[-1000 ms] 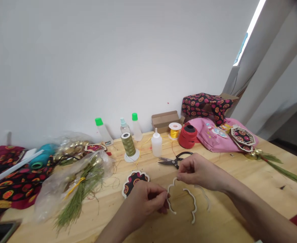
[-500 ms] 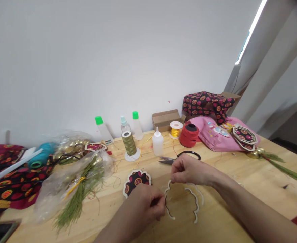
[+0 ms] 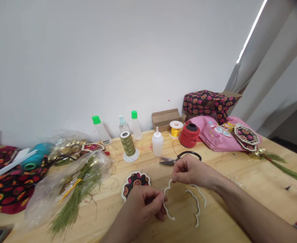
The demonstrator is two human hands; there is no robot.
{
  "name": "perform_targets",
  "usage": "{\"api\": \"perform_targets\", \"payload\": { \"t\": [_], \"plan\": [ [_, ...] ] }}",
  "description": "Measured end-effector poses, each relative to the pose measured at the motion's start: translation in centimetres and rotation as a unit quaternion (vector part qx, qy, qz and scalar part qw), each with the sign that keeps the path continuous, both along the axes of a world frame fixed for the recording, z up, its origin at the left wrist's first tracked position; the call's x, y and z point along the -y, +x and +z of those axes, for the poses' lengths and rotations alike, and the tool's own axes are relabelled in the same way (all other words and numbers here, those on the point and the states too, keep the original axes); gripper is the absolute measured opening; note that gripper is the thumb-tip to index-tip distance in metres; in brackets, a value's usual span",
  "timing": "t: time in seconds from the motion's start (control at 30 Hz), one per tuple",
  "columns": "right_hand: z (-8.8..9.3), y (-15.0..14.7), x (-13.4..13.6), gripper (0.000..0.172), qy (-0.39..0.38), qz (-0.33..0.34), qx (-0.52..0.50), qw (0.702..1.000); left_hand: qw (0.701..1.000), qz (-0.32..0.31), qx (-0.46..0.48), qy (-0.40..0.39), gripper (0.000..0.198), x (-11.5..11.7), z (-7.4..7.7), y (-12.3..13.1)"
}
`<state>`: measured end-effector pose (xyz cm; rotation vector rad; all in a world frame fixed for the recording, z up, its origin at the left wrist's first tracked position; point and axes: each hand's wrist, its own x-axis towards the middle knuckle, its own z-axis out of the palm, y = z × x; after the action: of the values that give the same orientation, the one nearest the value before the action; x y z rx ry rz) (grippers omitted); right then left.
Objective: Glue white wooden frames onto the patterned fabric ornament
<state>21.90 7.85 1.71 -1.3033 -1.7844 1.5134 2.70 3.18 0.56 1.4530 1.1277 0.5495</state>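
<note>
My right hand (image 3: 191, 172) is closed, its thumb and fingertips pinching the upper end of a thin, pale, scalloped frame strip (image 3: 169, 214). Midway down that same strip, my left hand (image 3: 148, 202) closes thumb and finger on its edge. Two more pale wavy pieces, an inner scalloped strip (image 3: 198, 210) and an outer strip (image 3: 204, 197), lie on the table below my right hand. Partly hidden behind my left hand is a scalloped plaque (image 3: 138, 179) with dark patterned fabric and a pale rim. Black-handled scissors (image 3: 167, 161) lie just beyond my right hand.
Behind my hands stand a white glue bottle (image 3: 157, 145), an olive thread cone (image 3: 128, 145), a yellow cord spool (image 3: 175, 130) and a red roll (image 3: 189, 135). Green tassels (image 3: 68, 206) and a plastic bag (image 3: 40, 202) lie left; a pink pouch (image 3: 211, 140) lies right.
My left fingers have shifted slightly up and right and now meet the strip's edge. My right hand keeps its pinch, almost unmoved. The view has shifted a little.
</note>
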Motion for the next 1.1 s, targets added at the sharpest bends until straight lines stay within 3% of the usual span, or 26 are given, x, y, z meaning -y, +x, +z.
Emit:
{"api": "perform_targets", "payload": {
  "t": [0.1, 0.2, 0.33, 0.43, 0.7, 0.93, 1.1],
  "plan": [
    [0.0, -0.2, 0.1, 0.016, -0.014, 0.019, -0.002, 1.000, 0.999, -0.013, -0.036, 0.016, 0.029, -0.3, -0.5, -0.1],
    [0.1, -0.6, 0.4, 0.019, -0.016, 0.035, 0.008, 0.999, 0.988, -0.042, -0.113, 0.095, 0.032, -0.4, -0.6, -0.1],
    [0.3, -1.3, 0.9, 0.019, -0.012, 0.001, 0.024, 1.000, 0.940, -0.042, -0.245, 0.235, 0.029, -0.2, 0.0, 0.0],
    [0.4, -1.5, 1.1, 0.019, -0.029, -0.012, 0.012, 0.999, 0.920, -0.035, -0.277, 0.274, 0.025, 0.1, 0.4, 0.1],
    [0.6, -1.4, 1.5, 0.017, -0.028, -0.039, -0.027, 0.998, 0.978, 0.006, -0.158, 0.138, 0.021, 0.2, 0.7, 0.3],
    [1.9, -0.4, 1.8, 0.017, -0.037, -0.101, -0.087, 0.990, 0.987, 0.121, -0.066, 0.083, 0.017, -0.5, 0.1, -1.0],
    [1.8, 0.1, 1.3, 0.018, -0.049, -0.105, -0.099, 0.988, 0.997, 0.043, 0.045, -0.036, 0.017, 0.0, -0.4, -0.2]
  ]
}}
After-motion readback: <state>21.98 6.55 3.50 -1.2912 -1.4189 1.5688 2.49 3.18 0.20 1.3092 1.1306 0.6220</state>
